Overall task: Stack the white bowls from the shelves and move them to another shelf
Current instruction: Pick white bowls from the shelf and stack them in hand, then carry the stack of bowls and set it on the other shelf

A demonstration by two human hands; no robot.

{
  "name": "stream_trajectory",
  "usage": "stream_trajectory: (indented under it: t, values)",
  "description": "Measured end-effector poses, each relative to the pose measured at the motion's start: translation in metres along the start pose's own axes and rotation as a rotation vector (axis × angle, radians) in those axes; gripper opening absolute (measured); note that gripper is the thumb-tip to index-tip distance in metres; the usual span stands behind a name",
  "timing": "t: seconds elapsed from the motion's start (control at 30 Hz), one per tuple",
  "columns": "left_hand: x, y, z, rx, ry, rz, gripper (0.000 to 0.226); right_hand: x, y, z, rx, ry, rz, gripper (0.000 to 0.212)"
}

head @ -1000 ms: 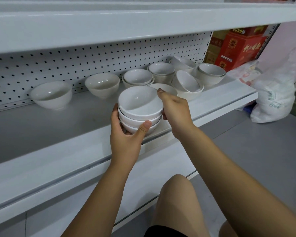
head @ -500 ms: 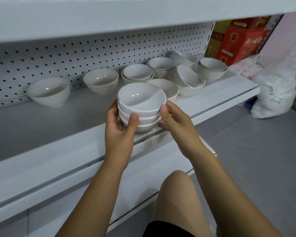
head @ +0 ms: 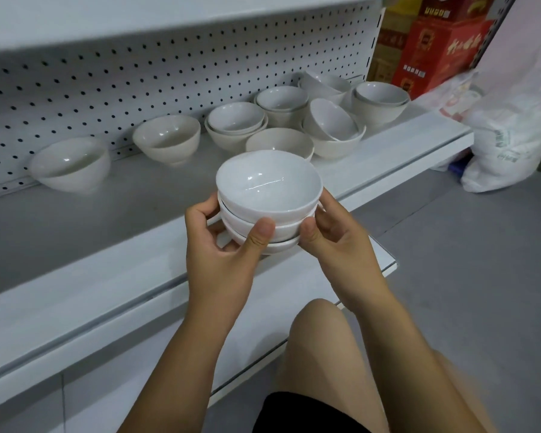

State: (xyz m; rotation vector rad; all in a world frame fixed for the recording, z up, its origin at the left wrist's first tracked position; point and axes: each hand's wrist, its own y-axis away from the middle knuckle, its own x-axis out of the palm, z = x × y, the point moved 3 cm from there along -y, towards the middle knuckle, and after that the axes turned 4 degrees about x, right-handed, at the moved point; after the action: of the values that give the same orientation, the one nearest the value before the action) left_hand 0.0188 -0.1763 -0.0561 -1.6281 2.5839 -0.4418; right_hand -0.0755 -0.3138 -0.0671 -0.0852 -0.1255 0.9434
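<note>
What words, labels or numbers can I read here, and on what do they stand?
Nothing reads clearly.
On the red carton: gold characters, too blurred to read.
On its white stickers: print too small.
On the white sack: green print, blurred.
On the stack of white bowls: no markings.

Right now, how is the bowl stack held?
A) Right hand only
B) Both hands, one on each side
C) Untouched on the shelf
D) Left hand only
B: the left hand and the right hand each grip a side of the bowl stack.
</note>
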Motion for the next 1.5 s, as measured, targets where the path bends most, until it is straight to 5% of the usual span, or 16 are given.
stream_trajectory:
  t: [0.43,0.67,1.03,1.5]
  values:
    - [0.141,0.01,0.007,-0.012,0.011,0.346,0.105,-0.146,0.031,0.024,-0.018,0.046,-0.27,0.07]
    - [0.274,0.006,-0.001,-0.037,0.054,0.521,0.106,-0.264,0.035,0.061,0.0,0.055,-0.457,0.069]
    - [0.447,0.014,-0.167,-0.103,0.24,0.881,0.104,-0.378,0.094,0.258,-0.018,0.051,-0.737,0.066]
    - [0.596,0.048,-0.374,0.005,0.397,1.068,0.081,-0.468,0.158,0.482,-0.137,0.233,-0.912,0.07]
